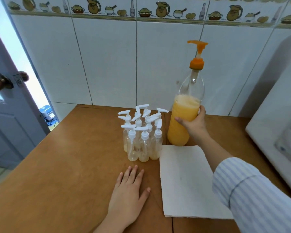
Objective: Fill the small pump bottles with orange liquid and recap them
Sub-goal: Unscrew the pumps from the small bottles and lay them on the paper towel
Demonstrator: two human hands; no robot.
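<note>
About ten small pump bottles [142, 137], one large bottle [185, 115], one paper towel [188, 180].

wooden table [65, 165] | paper towel [186, 180] flat on it | door [5, 115] ajar | tiled wall [107, 61]

Rear small pump bottles [138, 118] hidden behind front ones, white appliance [275, 132] cut off right.

Single head view, high above the wooden surface [74, 165], facing forward and down toward the tiled wall [107, 64] behind it; near enough that the surface fills the lower frame.
</note>
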